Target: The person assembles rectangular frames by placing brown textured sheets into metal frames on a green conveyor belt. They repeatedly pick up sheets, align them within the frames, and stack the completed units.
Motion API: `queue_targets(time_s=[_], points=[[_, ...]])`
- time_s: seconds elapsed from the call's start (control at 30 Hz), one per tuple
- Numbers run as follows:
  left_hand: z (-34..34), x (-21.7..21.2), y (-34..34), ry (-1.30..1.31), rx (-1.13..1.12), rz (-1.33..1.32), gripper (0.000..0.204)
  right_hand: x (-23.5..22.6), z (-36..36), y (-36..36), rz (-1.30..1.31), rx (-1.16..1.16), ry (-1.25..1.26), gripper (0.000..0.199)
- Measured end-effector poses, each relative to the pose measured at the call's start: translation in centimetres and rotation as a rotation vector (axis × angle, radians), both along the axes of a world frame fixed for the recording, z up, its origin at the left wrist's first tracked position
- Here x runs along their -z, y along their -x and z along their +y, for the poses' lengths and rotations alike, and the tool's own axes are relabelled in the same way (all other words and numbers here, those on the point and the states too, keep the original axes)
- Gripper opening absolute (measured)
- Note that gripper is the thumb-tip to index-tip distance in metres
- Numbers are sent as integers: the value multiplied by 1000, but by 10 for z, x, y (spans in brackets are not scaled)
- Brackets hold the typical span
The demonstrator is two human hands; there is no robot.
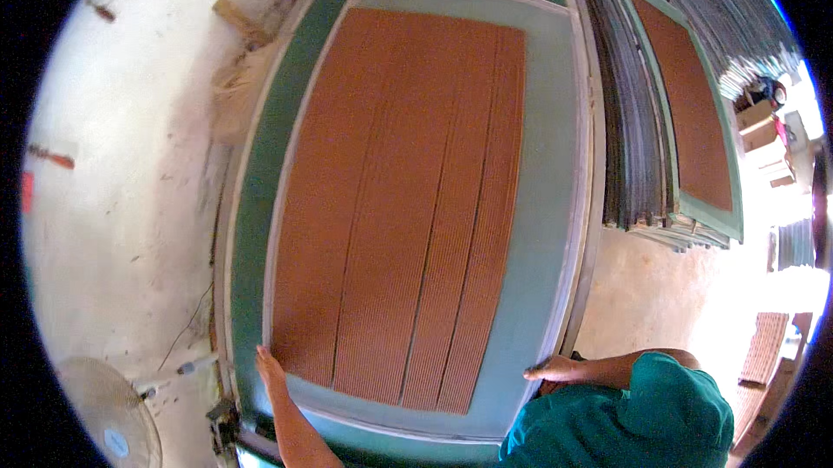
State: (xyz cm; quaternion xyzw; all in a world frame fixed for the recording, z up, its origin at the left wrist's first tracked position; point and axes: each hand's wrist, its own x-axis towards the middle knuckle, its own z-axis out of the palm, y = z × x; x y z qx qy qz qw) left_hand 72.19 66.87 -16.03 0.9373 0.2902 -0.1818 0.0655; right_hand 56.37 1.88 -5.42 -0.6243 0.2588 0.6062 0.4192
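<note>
Green board (pixel 547 173): flat on the dark green worktop (pixel 260 199), in the middle of the view, long way from 12 to 6 o'clock.
Brown ridged sheet (pixel 408 208): on top of the board, closer to its 9 o'clock side than its 3, with long dark lines running toward 6.
Left grip (pixel 273 373): at the board's edge at 7 o'clock, reaching up toward 12; cannot tell if pinching or only touching.
Right grip (pixel 555 370): at the edge at 5 o'clock, pointing toward 9; cannot tell if closed on anything.
Weight: maybe not very heavy, but big and clumsy.
Stiffness: likely hard around the pale rim (pixel 268 316), perhaps a bit bendy in the middle.
Slipping: hard to know if stuck down or loose; best kept level, just in case.
Breaking: perhaps easy to crack or bend along the dark lines.
Best hold: by the rim, at 3 and 9 o'clock, away from the brown.
Hidden: the board's underside, and any fingers tucked below the edge.
Cut off: the worktop at 12 o'clock, the green sleeve (pixel 599 425) at 5, the fan (pixel 113 425) at 8.
Hard to see: bright, washed-out things at 3 o'clock.
</note>
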Motion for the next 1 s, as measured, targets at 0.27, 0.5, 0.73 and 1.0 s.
queue_targets(time_s=[0.27,0.5,0.73,1.0], points=[[-51,-68,-60,222,-153,-120,75,12,-60,-24,-320,-40,362,53],[-215,-164,-78,905,-318,-140,79,-14,-205,-123,-730,1178,158,35],[-304,-324,62,1042,-472,-246,47,-123,-276,-37,-746,1162,208,41],[-367,-423,186,907,-321,-524,41,-118,-319,41,-972,1159,177,37]])
